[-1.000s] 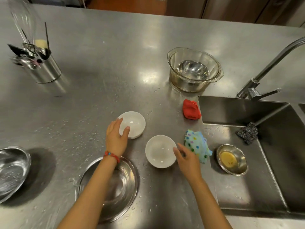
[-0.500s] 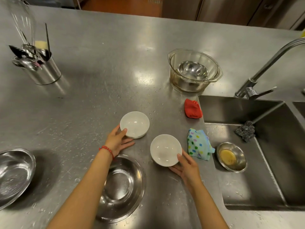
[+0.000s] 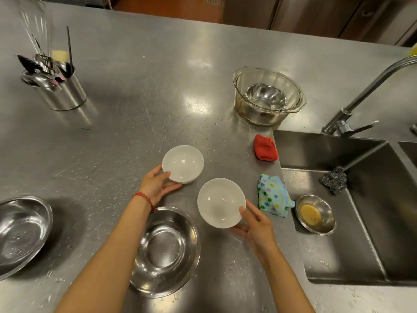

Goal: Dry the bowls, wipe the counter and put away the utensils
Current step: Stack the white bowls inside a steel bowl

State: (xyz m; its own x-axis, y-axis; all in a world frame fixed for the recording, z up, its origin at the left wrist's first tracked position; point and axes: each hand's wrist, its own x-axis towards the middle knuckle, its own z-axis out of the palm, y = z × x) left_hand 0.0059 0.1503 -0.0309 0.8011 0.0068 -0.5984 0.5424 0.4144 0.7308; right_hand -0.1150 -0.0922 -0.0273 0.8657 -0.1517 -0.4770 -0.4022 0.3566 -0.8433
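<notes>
Left hand (image 3: 155, 186) grasps one small white ceramic bowl (image 3: 183, 163), right hand (image 3: 255, 227) the other white bowl (image 3: 221, 203); probably best grabbing the polka-dot cloth (image 3: 274, 197) near the desk's sink edge.

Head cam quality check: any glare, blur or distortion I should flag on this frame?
Head view: overhead-light glare patches on the steel counter; wide-angle bending curves the counter edges and the faucet; the whisk at top left is blurred; both white bowls and both hands are sharp.

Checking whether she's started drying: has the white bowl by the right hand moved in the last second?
Cannot tell. The white bowl keeps about the same gap to the spotted cloth; the camera shifted, and only the right hand regripped its rim.
</notes>
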